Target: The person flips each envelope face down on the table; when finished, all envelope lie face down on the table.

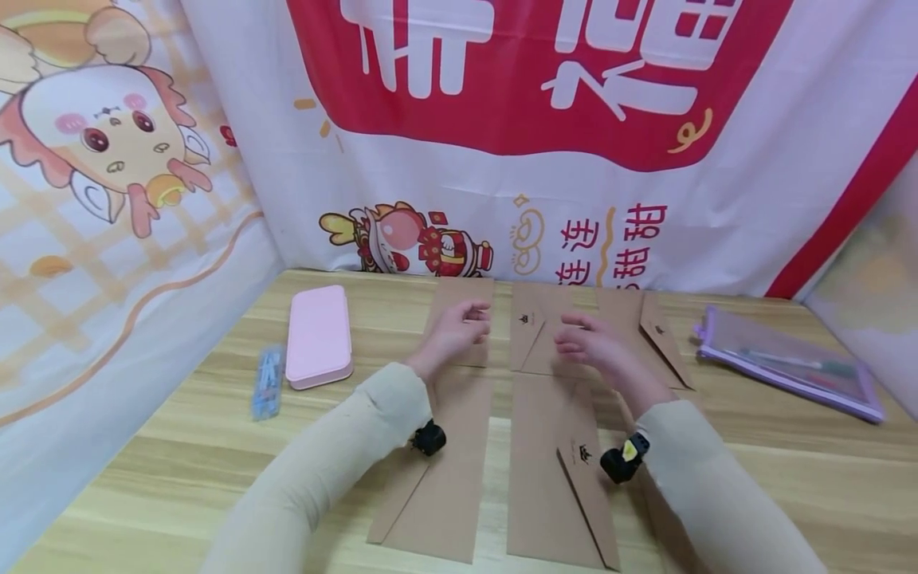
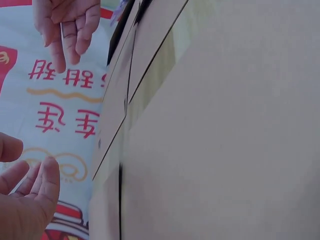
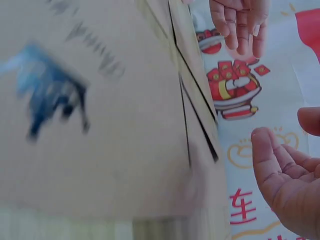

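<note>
Several brown kraft paper envelopes lie in two rows on the wooden table. My left hand [image 1: 453, 331] is over the back left envelope [image 1: 464, 289], its fingers loosely bent with nothing between them. Over the back middle envelope [image 1: 529, 323] is my right hand [image 1: 598, 351], also holding nothing. The back right envelope [image 1: 631, 311] has a slanted flap with a small crown print. Nearer me are the front left envelope [image 1: 452, 478] and the front middle envelope [image 1: 541, 478]; another lies partly hidden under my right forearm. Both wrist views show the two hands apart, palms facing.
A pink case [image 1: 319, 339] stands at the left, with a small clear packet of blue items [image 1: 268, 383] beside it. On the right lies a purple-edged zip pouch [image 1: 789, 363] with pens inside. A printed cloth [image 1: 445, 171] hangs behind the table [image 1: 179, 478].
</note>
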### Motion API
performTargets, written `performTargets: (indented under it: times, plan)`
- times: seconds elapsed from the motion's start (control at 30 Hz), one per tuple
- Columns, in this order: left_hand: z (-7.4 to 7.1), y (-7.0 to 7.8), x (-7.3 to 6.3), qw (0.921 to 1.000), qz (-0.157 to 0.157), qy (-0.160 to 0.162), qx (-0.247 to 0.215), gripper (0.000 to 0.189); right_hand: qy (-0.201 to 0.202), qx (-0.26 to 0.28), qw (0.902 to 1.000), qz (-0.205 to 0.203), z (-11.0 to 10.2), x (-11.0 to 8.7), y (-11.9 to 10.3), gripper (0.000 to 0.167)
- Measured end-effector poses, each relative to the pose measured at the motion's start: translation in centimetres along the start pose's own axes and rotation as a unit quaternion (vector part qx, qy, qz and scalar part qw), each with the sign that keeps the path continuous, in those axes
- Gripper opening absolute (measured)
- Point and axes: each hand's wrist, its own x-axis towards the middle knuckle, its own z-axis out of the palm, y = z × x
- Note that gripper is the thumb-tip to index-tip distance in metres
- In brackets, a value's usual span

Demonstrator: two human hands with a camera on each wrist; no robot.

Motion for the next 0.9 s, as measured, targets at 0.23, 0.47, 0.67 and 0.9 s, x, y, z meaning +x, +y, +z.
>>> performTargets:
  times: [0.23, 0.47, 0.67, 0.9]
  plan:
    - [2.4, -0.4, 0.4, 0.9997, 0.011, -0.009, 0.02, 0.045, 0.005, -0.008, 0.9999, 0.013, -1.5, -0.3, 1.0, 0.056]
    - [4.1, -0.7, 1.0, 0.9997, 0.001, -0.016, 0.019, 0.053, -0.008, -0.014, 0.9996, 0.024, -2.5, -0.1, 1.8, 0.059]
    - [5.0, -0.8, 1.3, 0.9988, -0.047, -0.014, -0.002, 0.06, -0.001, -0.011, 0.9993, 0.034, -2.4, 0.5, 2.7, 0.06]
    - [5.5, -1.1, 1.6, 0.9952, -0.089, -0.021, -0.034, 0.072, -0.004, -0.016, 0.9977, 0.066, -2.4, 0.6, 3.1, 0.061]
